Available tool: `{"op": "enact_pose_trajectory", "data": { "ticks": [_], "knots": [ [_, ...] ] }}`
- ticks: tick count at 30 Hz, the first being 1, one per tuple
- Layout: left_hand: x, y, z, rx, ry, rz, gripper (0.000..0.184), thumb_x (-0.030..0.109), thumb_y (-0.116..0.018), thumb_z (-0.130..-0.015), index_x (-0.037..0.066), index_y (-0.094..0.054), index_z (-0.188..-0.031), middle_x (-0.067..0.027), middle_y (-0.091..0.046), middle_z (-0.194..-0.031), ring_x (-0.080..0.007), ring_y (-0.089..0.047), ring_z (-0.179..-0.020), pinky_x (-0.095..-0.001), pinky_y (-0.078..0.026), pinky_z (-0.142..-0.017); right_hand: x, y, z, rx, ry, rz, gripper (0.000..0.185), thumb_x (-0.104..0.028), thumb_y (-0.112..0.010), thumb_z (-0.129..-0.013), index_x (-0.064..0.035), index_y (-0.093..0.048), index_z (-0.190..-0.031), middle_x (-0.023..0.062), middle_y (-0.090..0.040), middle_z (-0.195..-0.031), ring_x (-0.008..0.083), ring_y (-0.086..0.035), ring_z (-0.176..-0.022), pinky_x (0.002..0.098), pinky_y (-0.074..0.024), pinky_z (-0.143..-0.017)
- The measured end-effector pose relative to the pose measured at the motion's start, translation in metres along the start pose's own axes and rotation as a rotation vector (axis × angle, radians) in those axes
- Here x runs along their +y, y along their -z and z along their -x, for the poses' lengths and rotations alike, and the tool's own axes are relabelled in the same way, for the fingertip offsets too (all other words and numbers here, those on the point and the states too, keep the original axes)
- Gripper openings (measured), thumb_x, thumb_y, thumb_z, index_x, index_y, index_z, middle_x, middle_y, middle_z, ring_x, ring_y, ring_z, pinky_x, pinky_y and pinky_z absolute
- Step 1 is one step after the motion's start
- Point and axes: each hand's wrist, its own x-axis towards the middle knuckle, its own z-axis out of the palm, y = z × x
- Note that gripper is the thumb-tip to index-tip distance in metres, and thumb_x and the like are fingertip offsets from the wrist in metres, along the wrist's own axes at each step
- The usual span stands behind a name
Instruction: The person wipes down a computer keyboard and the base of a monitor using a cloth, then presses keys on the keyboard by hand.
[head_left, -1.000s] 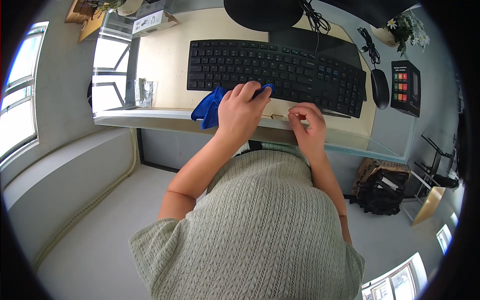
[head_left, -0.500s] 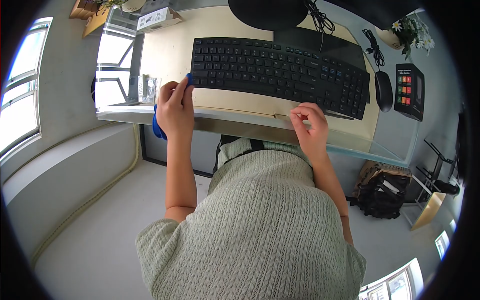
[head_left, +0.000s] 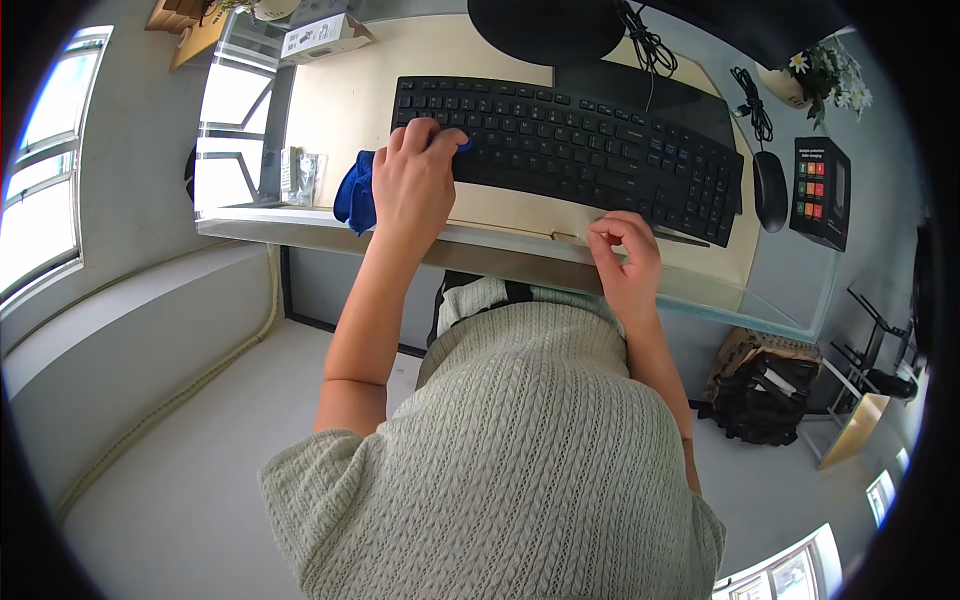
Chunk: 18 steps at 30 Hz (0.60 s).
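The black box (head_left: 824, 192) reads "Multiple protection"; the keyboard (head_left: 575, 150) bears illegibly small print.

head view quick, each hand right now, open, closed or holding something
Left hand: closed on a crumpled blue fabric cloth, over the long black keyboard.
Right hand: partly open, fingers loosely curled, nothing visible held.

Blue cloth (head_left: 354, 195): left hand (head_left: 412, 180) is covering its middle and part of the keyboard (head_left: 580, 145). Round black base (head_left: 548, 25): frame's top edge is cropping it. White carton (head_left: 320, 38): print is appearing illegibly small.
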Motion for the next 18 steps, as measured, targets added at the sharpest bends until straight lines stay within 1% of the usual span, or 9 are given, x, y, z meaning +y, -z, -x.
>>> {"op": "enact_pose_trajectory", "data": {
  "ticks": [3, 5, 6, 8, 9, 11, 14, 18],
  "knots": [
    [0.002, 0.002, -0.002, 0.009, -0.019, 0.062, 0.019, 0.007, -0.064, -0.087, 0.014, -0.071, -0.102, -0.0040, -0.060, -0.104, -0.0256, -0.059, -0.099, -0.0405, -0.046, -0.084, 0.000, 0.000, 0.000, -0.003, 0.006, 0.008, 0.009, 0.000, -0.072, -0.082, -0.0022, -0.068, -0.091, 0.0089, -0.066, -0.094, 0.0143, -0.059, -0.068, 0.0261, -0.0485, -0.063],
    [0.005, 0.004, -0.005, -0.044, -0.024, 0.187, 0.018, 0.008, -0.063, -0.089, 0.013, -0.070, -0.104, -0.0066, -0.060, -0.102, -0.0277, -0.060, -0.099, -0.0415, -0.048, -0.083, -0.001, 0.000, 0.000, 0.001, -0.007, 0.012, 0.010, -0.001, -0.072, -0.082, -0.0028, -0.069, -0.091, 0.0086, -0.066, -0.094, 0.0145, -0.059, -0.068, 0.0262, -0.0490, -0.063],
    [0.006, 0.006, -0.006, -0.044, -0.026, 0.188, 0.018, 0.008, -0.063, -0.089, 0.013, -0.070, -0.104, -0.0066, -0.060, -0.102, -0.0277, -0.060, -0.099, -0.0415, -0.048, -0.083, -0.001, 0.000, 0.000, 0.003, -0.007, 0.014, 0.010, -0.001, -0.072, -0.082, -0.0028, -0.069, -0.091, 0.0086, -0.066, -0.094, 0.0145, -0.059, -0.068, 0.0262, -0.0490, -0.063],
    [0.007, 0.011, -0.008, -0.178, -0.033, 0.222, 0.017, 0.012, -0.056, -0.096, 0.009, -0.068, -0.108, -0.0116, -0.063, -0.105, -0.0330, -0.061, -0.099, -0.0437, -0.049, -0.086, -0.001, 0.000, -0.001, 0.003, -0.013, -0.006, 0.011, 0.000, -0.072, -0.082, -0.0034, -0.069, -0.092, 0.0083, -0.066, -0.094, 0.0149, -0.060, -0.069, 0.0264, -0.0497, -0.063],
    [0.006, 0.011, -0.009, -0.180, -0.037, 0.223, 0.017, 0.012, -0.056, -0.096, 0.009, -0.068, -0.108, -0.0116, -0.063, -0.105, -0.0330, -0.061, -0.099, -0.0437, -0.049, -0.086, -0.001, 0.000, 0.000, 0.007, -0.015, -0.005, 0.011, 0.000, -0.072, -0.082, -0.0034, -0.069, -0.092, 0.0083, -0.066, -0.094, 0.0149, -0.060, -0.069, 0.0264, -0.0497, -0.063],
    [0.002, 0.009, -0.014, -0.196, -0.065, 0.102, 0.017, 0.012, -0.055, -0.096, 0.008, -0.067, -0.108, -0.0120, -0.063, -0.104, -0.0333, -0.062, -0.098, -0.0442, -0.050, -0.086, -0.001, 0.000, -0.001, 0.008, -0.004, -0.002, 0.012, 0.000, -0.072, -0.082, -0.0038, -0.069, -0.092, 0.0081, -0.066, -0.094, 0.0154, -0.061, -0.069, 0.0266, -0.0504, -0.063],
    [0.000, 0.007, -0.021, -0.229, -0.066, 0.079, 0.016, 0.012, -0.056, -0.096, 0.007, -0.066, -0.108, -0.0119, -0.063, -0.104, -0.0332, -0.063, -0.094, -0.0440, -0.051, -0.083, -0.001, 0.000, 0.000, -0.002, -0.006, 0.005, 0.013, 0.001, -0.072, -0.082, -0.0040, -0.068, -0.093, 0.0079, -0.066, -0.094, 0.0156, -0.061, -0.070, 0.0267, -0.0504, -0.062],
    [-0.002, 0.010, -0.027, -0.240, -0.038, 0.180, 0.016, 0.015, -0.060, -0.094, 0.006, -0.067, -0.106, -0.0118, -0.063, -0.103, -0.0331, -0.064, -0.090, -0.0430, -0.052, -0.080, 0.000, 0.000, 0.000, 0.006, -0.003, -0.008, 0.013, 0.001, -0.072, -0.081, -0.0041, -0.068, -0.093, 0.0077, -0.066, -0.094, 0.0156, -0.061, -0.069, 0.0267, -0.0504, -0.062]
  ]
}}
